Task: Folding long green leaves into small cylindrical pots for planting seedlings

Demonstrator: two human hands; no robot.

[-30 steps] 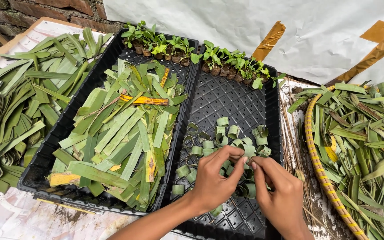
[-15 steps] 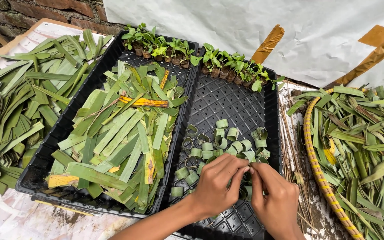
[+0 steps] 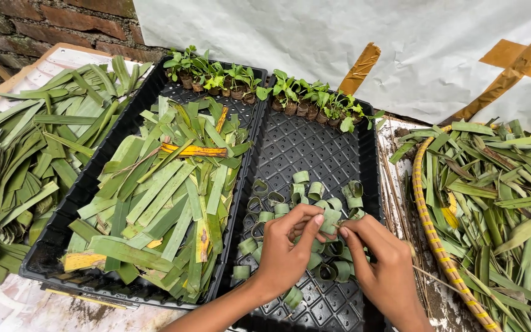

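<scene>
My left hand (image 3: 287,249) and my right hand (image 3: 383,266) meet over the right black tray (image 3: 314,147). Between their fingertips they pinch one green leaf strip rolled into a ring (image 3: 330,221). Several finished leaf rings (image 3: 290,203) lie loose on the tray's grid floor around and under my hands. The left black tray (image 3: 62,227) is heaped with flat cut leaf strips (image 3: 167,190), green with a few yellowed ones.
Small seedlings in leaf pots (image 3: 247,83) line the far ends of both trays. Loose long leaves (image 3: 19,154) lie at the left on a board. A woven basket (image 3: 428,227) full of leaf pieces stands at the right. A white sheet hangs behind.
Both hands have lifted slightly and drawn closer together, fingers working the leaf ring between them. The trays and leaf piles have not moved.
</scene>
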